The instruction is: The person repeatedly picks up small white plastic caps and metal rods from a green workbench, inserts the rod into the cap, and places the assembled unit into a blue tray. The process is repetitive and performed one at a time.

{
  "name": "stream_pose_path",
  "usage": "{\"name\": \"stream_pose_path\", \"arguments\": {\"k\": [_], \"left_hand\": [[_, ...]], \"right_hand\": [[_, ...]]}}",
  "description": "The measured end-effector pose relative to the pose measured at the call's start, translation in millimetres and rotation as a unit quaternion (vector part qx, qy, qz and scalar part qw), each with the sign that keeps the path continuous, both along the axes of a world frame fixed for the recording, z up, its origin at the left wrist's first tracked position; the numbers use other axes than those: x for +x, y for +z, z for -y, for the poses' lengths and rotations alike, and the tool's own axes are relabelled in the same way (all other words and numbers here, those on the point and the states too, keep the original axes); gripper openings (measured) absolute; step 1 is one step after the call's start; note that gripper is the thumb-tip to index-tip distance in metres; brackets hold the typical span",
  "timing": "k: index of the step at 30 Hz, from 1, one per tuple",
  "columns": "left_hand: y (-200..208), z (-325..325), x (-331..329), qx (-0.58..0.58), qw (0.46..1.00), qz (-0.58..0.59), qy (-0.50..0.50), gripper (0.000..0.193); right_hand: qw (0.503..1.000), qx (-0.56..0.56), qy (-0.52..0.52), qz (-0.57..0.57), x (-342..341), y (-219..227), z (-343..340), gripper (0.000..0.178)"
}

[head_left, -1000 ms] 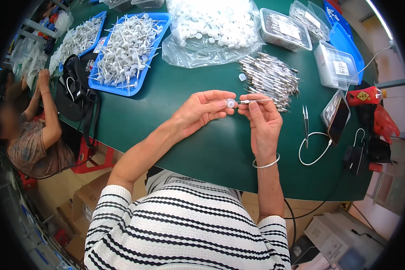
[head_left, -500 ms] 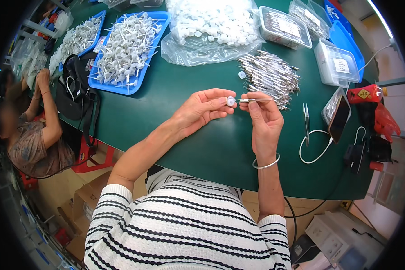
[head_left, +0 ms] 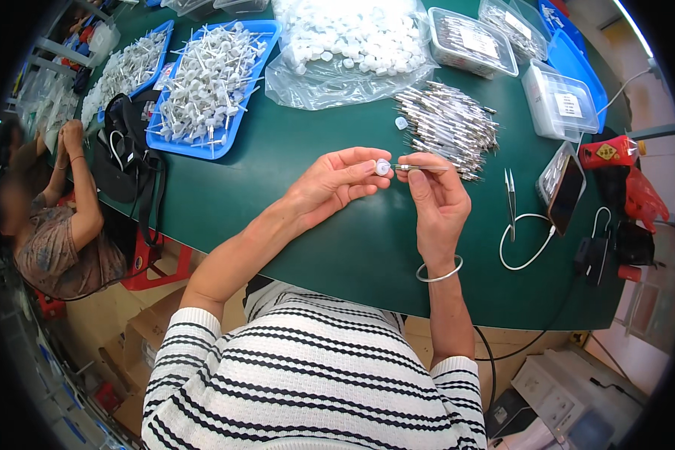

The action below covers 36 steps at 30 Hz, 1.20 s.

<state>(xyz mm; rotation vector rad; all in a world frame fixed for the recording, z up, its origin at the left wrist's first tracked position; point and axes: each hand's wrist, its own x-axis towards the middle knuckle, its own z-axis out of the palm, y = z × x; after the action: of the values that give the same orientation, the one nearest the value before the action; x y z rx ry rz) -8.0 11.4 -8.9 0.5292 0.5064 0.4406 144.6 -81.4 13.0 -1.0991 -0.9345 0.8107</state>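
Observation:
Between the thumb and fingers of my left hand (head_left: 330, 184) is a small white plastic cap (head_left: 383, 167). My right hand (head_left: 436, 196) pinches a thin metal rod (head_left: 420, 168), held level, its left end at the cap. Whether the tip sits inside the cap or only touches it, I cannot tell. Beyond my right hand lies a heap of similar metal rods (head_left: 450, 131), with one loose white cap (head_left: 401, 123) at its left edge. Tweezers (head_left: 511, 202) rest on the green table to the right of my right hand.
A clear bag of white caps (head_left: 352, 45) lies at the back. Blue trays (head_left: 217, 150) of capped rods stand at left, near a black bag (head_left: 127, 124). Lidded plastic boxes (head_left: 562, 105), a phone (head_left: 567, 196) and a white cable (head_left: 511, 264) are at right. A co-worker (head_left: 67, 240) sits at left.
My right hand has shifted very slightly left with the rod. My left hand and the cap stay almost in place.

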Motion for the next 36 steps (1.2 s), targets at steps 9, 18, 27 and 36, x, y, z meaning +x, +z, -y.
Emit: {"name": "stream_pose_path", "arguments": {"k": [9, 18, 27, 36], "left_hand": [[0.1, 1.3, 0.2, 0.002, 1.0, -0.003, 0.001, 0.029], [0.3, 1.7, 0.2, -0.007, 1.0, 0.0, 0.002, 0.028], [-1.4, 2.0, 0.7, 0.006, 1.0, -0.007, 0.007, 0.029], [-2.5, 2.6, 0.3, 0.004, 1.0, -0.003, 0.012, 0.028]], "right_hand": [[1.0, 0.006, 0.002, -0.003, -3.4, 1.1, 0.9, 0.013], [0.997, 0.005, -0.026, 0.077, -2.9, -3.2, 1.2, 0.011], [0.991, 0.011, -0.047, 0.124, -3.9, -2.6, 0.5, 0.01], [0.982, 0.006, -0.058, 0.181, -4.1, 1.8, 1.0, 0.01]]}}
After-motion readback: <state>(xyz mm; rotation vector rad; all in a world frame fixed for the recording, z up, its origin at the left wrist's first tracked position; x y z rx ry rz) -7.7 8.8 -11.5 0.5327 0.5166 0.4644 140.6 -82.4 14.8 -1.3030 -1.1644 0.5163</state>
